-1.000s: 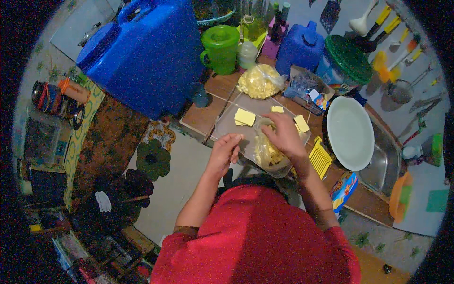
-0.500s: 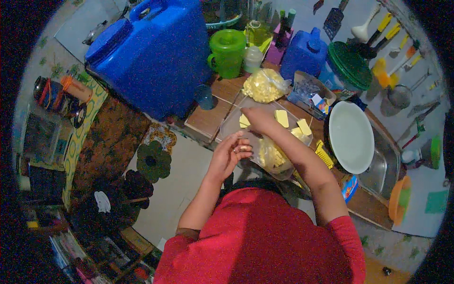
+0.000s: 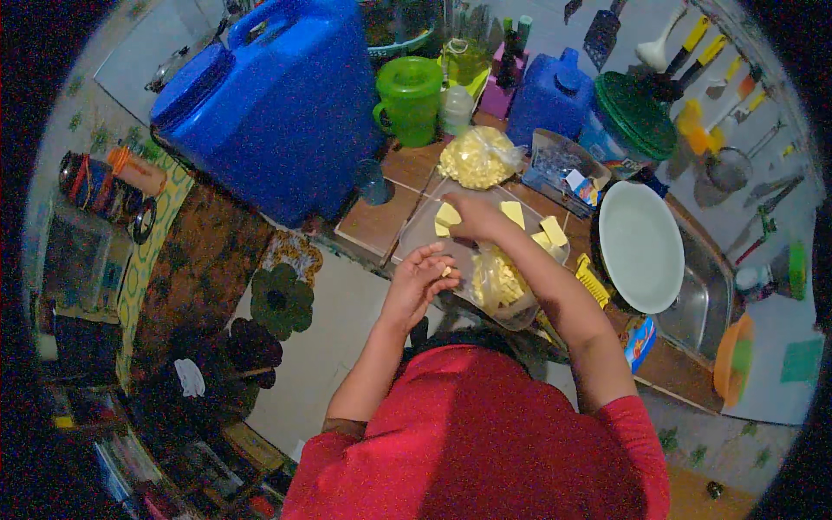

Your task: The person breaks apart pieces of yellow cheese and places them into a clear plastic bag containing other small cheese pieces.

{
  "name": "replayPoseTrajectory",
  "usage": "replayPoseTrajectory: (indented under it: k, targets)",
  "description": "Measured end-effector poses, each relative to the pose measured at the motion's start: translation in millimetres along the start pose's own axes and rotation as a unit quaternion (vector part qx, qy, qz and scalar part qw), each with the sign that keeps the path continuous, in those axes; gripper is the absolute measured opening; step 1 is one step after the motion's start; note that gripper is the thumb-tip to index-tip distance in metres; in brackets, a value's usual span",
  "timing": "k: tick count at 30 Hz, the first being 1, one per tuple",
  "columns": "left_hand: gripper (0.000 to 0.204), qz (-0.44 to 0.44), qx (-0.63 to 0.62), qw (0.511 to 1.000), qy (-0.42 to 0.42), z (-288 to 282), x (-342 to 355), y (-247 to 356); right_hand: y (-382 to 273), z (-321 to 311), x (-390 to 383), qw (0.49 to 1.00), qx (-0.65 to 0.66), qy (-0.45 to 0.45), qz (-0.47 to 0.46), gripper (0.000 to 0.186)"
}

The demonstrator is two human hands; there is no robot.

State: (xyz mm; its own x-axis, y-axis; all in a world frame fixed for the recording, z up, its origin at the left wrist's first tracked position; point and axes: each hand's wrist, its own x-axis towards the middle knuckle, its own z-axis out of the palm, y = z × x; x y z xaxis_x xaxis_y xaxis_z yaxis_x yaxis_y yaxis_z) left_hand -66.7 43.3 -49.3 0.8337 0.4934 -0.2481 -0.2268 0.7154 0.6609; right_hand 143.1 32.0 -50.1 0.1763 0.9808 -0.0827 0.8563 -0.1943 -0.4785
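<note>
Over the clear tray (image 3: pixel 419 230) on the surface (image 3: pixel 368 222), our right hand (image 3: pixel 466 217) has moved from the bag of yellow pieces (image 3: pixel 497 279) to the leftmost yellow block (image 3: pixel 445 218), apparently shifting work there, its opening and grip hidden, while our left hand (image 3: pixel 423 276) hangs half-curled, its hold unclear.

A tray (image 3: pixel 422 232) sits on the bench (image 3: pixel 362 224) — blocks (image 3: pixel 512 213) in it, a bag (image 3: pixel 501 284) at its near side. Behind the tray lies another bag (image 3: pixel 479 158), then a mug (image 3: pixel 411 102) farther back. Leftward stands a jug (image 3: pixel 269 113); rightward, a basin (image 3: pixel 641 247) — the sink (image 3: pixel 700 290) beyond.
</note>
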Motion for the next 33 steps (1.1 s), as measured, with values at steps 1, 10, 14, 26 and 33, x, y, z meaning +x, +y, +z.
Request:
replayPoseTrajectory:
  k: [1,10,14,26,33]
  targets:
    - [0.031,0.002,0.003,1.000,0.002,0.5,-0.2,0.4,-1.3,-3.5,0.3,0.999,0.032,-0.011,0.006,0.062]
    - [0.025,-0.011,-0.077,0.997,0.003,-10.9,6.0,-0.3,-0.3,-34.8,-15.4,0.821,0.561,-0.008,0.102,0.043]
    - [0.024,-0.011,-0.095,0.995,-0.015,-5.7,13.4,7.7,-17.1,-61.7,-45.4,0.631,0.771,-0.036,0.071,0.040]
    - [0.024,0.128,0.354,0.923,0.071,7.1,45.0,-13.1,-30.3,-55.4,-137.0,0.682,0.718,0.120,0.073,0.048]
    - [0.031,0.220,0.756,0.615,0.036,3.8,42.3,-29.3,-27.8,-53.0,-170.9,0.702,0.691,0.145,0.092,0.051]
